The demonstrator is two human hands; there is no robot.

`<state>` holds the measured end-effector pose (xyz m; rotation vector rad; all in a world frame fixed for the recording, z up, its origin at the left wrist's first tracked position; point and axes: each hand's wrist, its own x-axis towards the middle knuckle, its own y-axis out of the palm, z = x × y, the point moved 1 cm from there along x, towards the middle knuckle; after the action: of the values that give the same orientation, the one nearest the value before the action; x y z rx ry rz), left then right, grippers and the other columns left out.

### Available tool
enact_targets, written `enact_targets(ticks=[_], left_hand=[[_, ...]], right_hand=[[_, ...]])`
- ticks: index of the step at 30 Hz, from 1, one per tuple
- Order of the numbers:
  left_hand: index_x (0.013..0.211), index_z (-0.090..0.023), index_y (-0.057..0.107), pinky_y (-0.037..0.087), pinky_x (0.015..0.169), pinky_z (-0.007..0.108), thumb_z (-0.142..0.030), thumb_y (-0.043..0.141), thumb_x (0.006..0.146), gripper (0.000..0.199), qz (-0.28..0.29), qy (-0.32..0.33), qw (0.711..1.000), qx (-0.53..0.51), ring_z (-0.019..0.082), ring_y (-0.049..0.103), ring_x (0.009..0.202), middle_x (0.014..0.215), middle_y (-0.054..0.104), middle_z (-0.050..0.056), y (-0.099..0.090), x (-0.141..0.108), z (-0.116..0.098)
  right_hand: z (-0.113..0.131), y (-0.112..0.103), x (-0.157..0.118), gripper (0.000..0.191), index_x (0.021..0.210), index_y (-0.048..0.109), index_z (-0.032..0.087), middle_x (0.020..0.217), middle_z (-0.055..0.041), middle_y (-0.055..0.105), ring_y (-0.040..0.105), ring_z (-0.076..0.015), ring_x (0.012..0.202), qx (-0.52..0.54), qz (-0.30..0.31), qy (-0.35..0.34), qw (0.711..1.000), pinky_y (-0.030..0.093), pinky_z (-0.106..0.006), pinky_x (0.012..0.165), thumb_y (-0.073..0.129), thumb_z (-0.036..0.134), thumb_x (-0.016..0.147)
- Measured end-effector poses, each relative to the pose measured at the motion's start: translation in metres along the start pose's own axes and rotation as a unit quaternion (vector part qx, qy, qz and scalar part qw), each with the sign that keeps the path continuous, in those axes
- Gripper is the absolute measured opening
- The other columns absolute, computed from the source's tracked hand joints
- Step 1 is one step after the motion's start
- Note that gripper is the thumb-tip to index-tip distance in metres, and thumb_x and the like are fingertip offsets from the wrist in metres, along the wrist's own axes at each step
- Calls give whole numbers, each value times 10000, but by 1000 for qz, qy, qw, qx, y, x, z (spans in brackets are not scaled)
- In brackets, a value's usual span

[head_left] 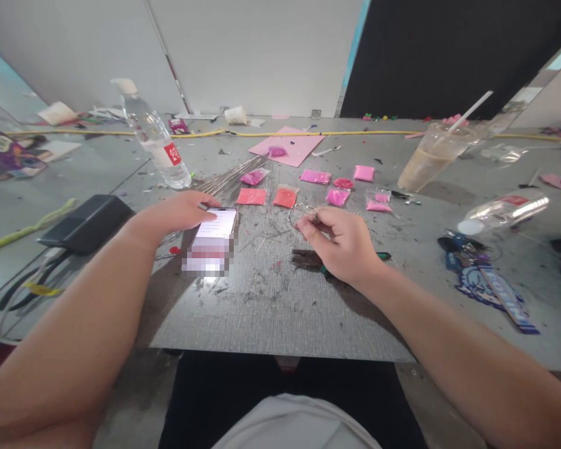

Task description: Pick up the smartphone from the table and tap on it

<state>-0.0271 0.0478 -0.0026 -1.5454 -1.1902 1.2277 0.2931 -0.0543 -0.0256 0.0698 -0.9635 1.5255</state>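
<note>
Far left on the grey bench (280, 312): black case (88, 222), then a tilted water bottle (153, 136). Left hand (180, 212) resting on a lit phone (214, 240), fingers together, thumb on the screen's top edge. Behind, a bundle of thin wires (229, 178) and pink bead packets (315, 177). Right hand (343, 243) with fingers pinched on a wire ring (302, 215), above dark pliers (308, 259). Far right: iced drink cup (432, 156), fallen bottle (505, 211).
</note>
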Motion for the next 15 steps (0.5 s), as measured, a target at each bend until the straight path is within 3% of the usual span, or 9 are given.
enact_targets(ticks=[5,9,15], left_hand=[[1370,-242,735,563,1024,433,-421,613,844,569,15,-7,1000,-10,335,728,1137,1312,768,115,0,0,-4],[1364,-278,736,559,1022,443,-501,622,848,573,16,-11,1000,-17,349,715,1172,1319,762,107,-1,1,2],[1400,-285,711,563,981,422,-545,691,800,654,33,1,999,-21,326,730,1098,1259,777,112,-2,2,6]], right_hand=[[0,-1,0,348,682,514,214,658,10,575,531,-121,649,2,2,3,1000,395,-300,624,596,301,1009],[1,-1,-1,344,685,512,216,669,7,581,529,-122,655,9,-1,0,1000,403,-303,634,590,302,1009],[1,-1,-1,351,678,501,219,667,6,575,533,-126,665,1,-1,1,1000,404,-306,645,587,297,1008]])
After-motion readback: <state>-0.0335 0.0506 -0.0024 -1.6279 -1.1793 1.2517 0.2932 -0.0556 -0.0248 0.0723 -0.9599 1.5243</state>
